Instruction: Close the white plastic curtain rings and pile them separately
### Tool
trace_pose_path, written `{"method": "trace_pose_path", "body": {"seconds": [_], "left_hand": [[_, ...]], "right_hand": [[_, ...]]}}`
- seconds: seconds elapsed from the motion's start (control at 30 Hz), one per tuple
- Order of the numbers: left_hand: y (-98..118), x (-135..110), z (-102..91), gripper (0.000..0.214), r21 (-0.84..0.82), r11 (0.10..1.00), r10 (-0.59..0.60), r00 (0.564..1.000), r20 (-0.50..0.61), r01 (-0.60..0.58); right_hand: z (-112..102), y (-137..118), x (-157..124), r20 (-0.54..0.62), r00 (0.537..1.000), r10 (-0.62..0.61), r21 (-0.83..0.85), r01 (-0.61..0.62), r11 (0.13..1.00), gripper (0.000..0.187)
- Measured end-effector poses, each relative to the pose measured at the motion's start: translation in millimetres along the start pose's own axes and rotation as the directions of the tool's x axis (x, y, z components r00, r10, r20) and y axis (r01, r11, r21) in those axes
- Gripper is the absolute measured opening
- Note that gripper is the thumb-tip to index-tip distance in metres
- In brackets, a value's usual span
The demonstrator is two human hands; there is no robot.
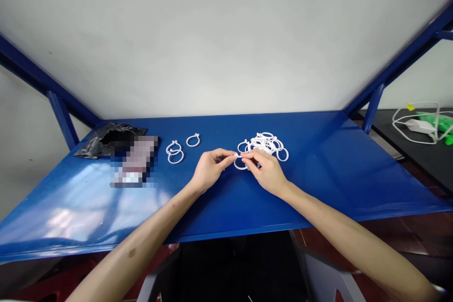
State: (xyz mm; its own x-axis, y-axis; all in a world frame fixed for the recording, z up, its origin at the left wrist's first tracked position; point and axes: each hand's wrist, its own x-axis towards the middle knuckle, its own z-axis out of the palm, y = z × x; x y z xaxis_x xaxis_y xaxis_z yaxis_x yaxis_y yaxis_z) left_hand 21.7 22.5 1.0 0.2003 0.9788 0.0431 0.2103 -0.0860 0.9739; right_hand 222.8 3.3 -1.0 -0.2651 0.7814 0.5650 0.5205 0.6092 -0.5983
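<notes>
A white plastic curtain ring [239, 166] is held between my hands above the blue table. My left hand [208, 170] pinches its small end at the top with thumb and forefinger. From the other side, my right hand [267, 172] grips the same ring near that end, its fingers closed. Just behind my right hand lies a pile of similar white rings [264, 142], loosely overlapping. Left of my hands, two overlapping rings [175, 156] and a single ring [193, 140] rest on the table. My fingers partly hide the held ring.
On the left of the blue table [318, 151] lie a black plastic bag [92, 144] and a blurred-out flat item [137, 158]. A pale wall borders the back, with blue frame bars [375, 104] at both sides. White cable [412, 137] and green material sit on a dark surface at right.
</notes>
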Motion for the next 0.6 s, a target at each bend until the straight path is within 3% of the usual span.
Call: {"method": "trace_pose_path", "body": {"seconds": [0.17, 0.47, 0.53, 0.6], "left_hand": [[-1, -2, 2.4, 0.031, -0.048, 0.999, 0.004, 1.0, -0.005, -0.005], [-1, -4, 2.6, 0.027, -0.001, 0.991, 0.135, 0.99, 0.036, -0.135], [3, -1, -1.0, 0.028, 0.06, 0.984, 0.161, 0.984, 0.081, -0.166], [6, 4, -8.3, 0.027, 0.226, 0.941, 0.234, 0.966, 0.108, -0.253]], "right_hand": [[3, 2, -4, 0.0, 0.997, -0.081, -0.05, 0.081, 0.995, 0.015], [2, 2, -3, 0.048, 0.984, -0.169, -0.04, 0.171, 0.984, 0.016], [-2, 1, 1, 0.036, 0.986, -0.16, -0.048, 0.162, 0.986, 0.016], [-10, 2, 7, 0.004, 0.988, -0.152, -0.084, 0.152, 0.985, 0.016]]}}
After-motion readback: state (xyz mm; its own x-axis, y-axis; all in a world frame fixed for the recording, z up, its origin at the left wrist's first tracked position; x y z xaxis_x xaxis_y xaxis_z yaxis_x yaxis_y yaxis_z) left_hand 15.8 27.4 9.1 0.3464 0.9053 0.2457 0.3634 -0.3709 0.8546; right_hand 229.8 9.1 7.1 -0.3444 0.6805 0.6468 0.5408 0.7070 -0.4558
